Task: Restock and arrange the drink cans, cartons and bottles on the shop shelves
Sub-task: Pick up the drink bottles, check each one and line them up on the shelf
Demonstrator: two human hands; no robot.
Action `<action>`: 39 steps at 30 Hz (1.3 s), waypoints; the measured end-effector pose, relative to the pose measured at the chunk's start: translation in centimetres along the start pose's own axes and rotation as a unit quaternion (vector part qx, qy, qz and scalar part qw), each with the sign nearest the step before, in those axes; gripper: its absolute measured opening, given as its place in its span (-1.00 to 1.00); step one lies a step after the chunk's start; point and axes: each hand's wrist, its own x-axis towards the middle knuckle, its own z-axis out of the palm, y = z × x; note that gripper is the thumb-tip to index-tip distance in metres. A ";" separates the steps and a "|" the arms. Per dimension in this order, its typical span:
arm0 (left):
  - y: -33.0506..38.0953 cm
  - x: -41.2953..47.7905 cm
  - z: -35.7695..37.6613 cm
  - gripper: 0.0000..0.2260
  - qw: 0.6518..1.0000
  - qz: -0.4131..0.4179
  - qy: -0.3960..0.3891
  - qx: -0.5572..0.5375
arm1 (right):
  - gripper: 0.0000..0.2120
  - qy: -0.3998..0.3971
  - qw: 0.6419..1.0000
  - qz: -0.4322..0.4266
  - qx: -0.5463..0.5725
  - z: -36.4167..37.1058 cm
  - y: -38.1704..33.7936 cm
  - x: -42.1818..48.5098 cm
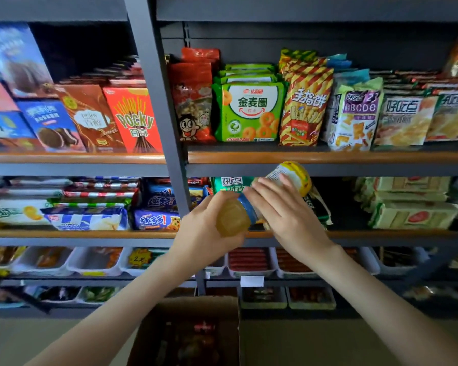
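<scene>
So both hands are full here. The left hand [204,233] is wrapped around a clear plastic bottle of amber drink with a blue label [234,217], its base turned toward the camera. The right hand [288,215] grips a second plastic bottle with a yellow-and-white label [292,178], tipped so one end points up and to the right. The two bottles are just beside each other, maybe touching, can't really tell. They're held in the air in front of the middle shelf, just right of the grey metal upright [154,101].

The shelf above, with its orange-brown front edge [328,157], carries a green bag of ring biscuits [249,112] and, left of the upright, a red Pocky box [135,120]. One shelf below the hands there's a row of white plastic trays [95,260]. Nearest the camera, low down between the forearms, sits an open brown cardboard box [196,302], with blurry stuff inside.
</scene>
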 end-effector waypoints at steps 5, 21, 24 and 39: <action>1.0 4.1 -5.7 -0.51 0.992 0.122 0.010 -0.034 | -0.53 0.060 0.996 0.033 0.059 -1.8 2.2 4.0; 1.9 22.0 -22.0 -0.56 0.848 0.305 0.351 0.256 | -0.60 0.276 0.698 0.266 0.604 -15.3 7.9 26.2; 2.4 24.3 -22.6 -0.56 0.816 0.320 0.364 0.316 | -0.65 0.288 0.694 0.272 0.601 -14.4 9.4 29.0; 0.9 27.8 -22.8 -0.71 0.745 0.367 0.384 0.404 | -0.62 0.069 0.800 0.311 0.509 -9.0 14.3 37.0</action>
